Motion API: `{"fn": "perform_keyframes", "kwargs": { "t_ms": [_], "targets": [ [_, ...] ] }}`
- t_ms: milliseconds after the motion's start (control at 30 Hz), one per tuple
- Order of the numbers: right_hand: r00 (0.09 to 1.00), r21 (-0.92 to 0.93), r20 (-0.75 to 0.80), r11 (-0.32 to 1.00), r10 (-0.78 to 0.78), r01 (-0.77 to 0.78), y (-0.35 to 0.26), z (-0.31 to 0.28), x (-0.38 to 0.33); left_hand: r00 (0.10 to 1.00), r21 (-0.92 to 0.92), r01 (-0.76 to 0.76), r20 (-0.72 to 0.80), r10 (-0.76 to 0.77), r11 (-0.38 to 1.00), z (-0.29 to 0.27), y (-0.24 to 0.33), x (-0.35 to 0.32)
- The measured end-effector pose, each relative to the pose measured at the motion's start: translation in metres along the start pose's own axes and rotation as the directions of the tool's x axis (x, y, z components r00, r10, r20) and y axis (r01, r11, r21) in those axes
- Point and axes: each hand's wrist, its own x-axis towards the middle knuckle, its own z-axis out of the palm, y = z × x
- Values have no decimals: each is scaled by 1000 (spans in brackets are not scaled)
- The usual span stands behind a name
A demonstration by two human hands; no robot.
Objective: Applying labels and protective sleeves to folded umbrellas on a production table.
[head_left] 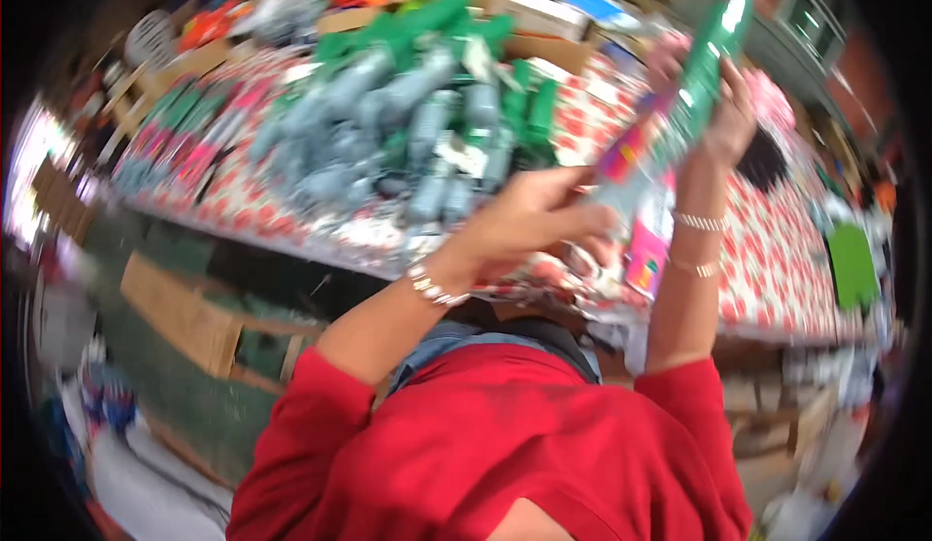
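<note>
Both my hands hold one long flat packaged toy point(680, 104) with a green card top and a pink lower end, tilted up to the right over the table. My left hand point(529, 216) grips its lower part; a bracelet sits on that wrist. My right hand point(728, 119) grips its upper part, with two bracelets on the wrist. My red sleeves come in from the lower edge. The picture is blurred by motion.
A table with a red-and-white patterned cloth point(767, 269) carries a heap of grey and green packaged toys point(408, 124). More pink and green packs point(184, 133) lie at the left. Cardboard boxes point(180, 318) stand on the floor under the table's edge.
</note>
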Motion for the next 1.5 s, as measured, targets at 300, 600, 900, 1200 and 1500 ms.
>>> {"fn": "perform_keyframes", "kwargs": {
  "t_ms": [300,600,900,1200,1500],
  "targets": [
    [943,332,26,887,331,-320,-19,20,-9,917,158,-366,-108,384,917,17,-10,6],
    [998,161,40,986,44,-50,12,17,-29,823,292,-490,-156,547,821,-12,-6,11],
    [999,-92,33,995,-27,30,21,9,-12,834,468,-433,-117,540,771,-22,9,28],
    [993,110,117,993,34,-47,-37,26,-39,771,432,-457,-243,589,777,-21,10,30],
    [821,503,570,807,-38,-311,-45,-24,-9,973,43,-224,-44,226,974,-25,-19,47]
  ]
}}
